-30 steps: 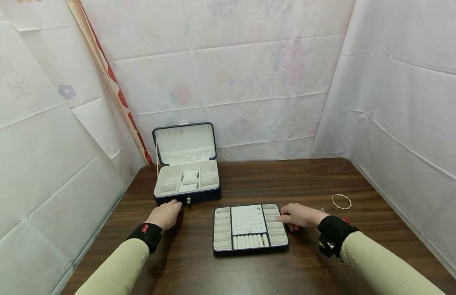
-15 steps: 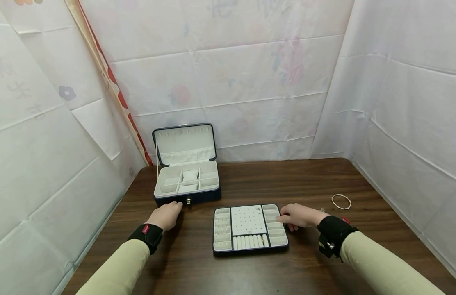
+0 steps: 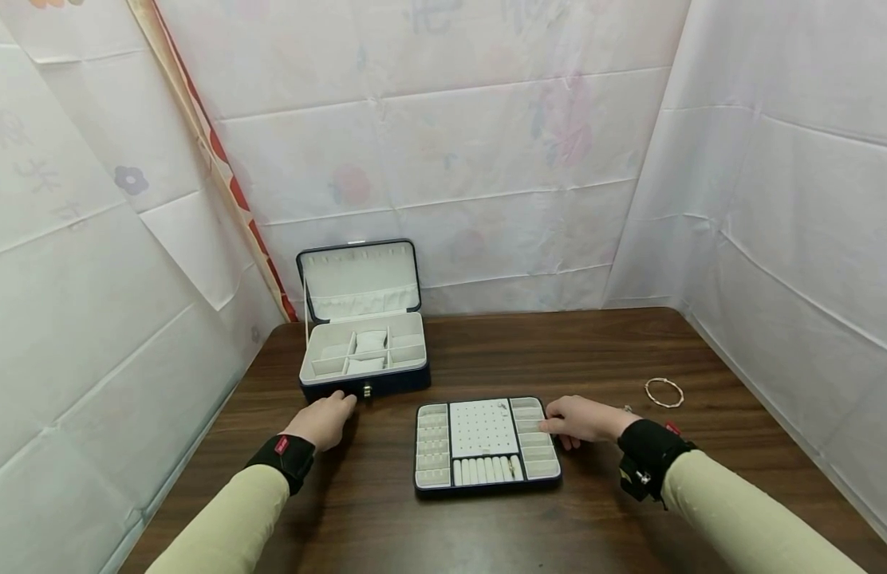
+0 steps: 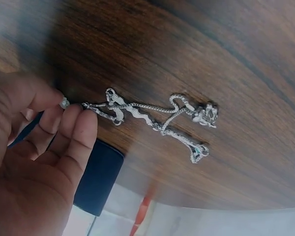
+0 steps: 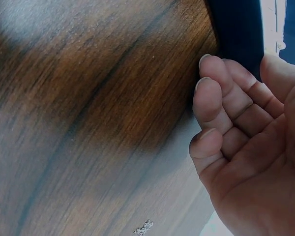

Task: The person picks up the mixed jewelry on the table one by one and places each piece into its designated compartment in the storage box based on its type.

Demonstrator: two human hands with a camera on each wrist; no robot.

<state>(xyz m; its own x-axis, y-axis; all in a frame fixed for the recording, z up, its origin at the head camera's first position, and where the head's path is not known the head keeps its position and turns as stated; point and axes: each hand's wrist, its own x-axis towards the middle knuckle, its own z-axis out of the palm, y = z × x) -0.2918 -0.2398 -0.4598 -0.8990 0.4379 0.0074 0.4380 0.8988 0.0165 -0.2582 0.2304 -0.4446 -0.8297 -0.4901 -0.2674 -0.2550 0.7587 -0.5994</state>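
Observation:
My left hand rests at the front left of an open dark-blue jewelry box, fingers curled toward the thumb. Beside its fingertips a tangled silver chain lies on the table, its near end passing behind them; a tiny sparkling stone shows at the thumb tip. I cannot tell whether the fingers pinch the chain. My right hand holds the right edge of a jewelry tray, thumb over the rim and fingers bent against the outer wall. Several ring rolls and a pegboard fill the tray's middle.
A thin gold-coloured bangle lies at the table's right. Behind my right wrist sits a small silver piece. The box's lid stands up near the back sheet. White sheets wall the wooden table on three sides.

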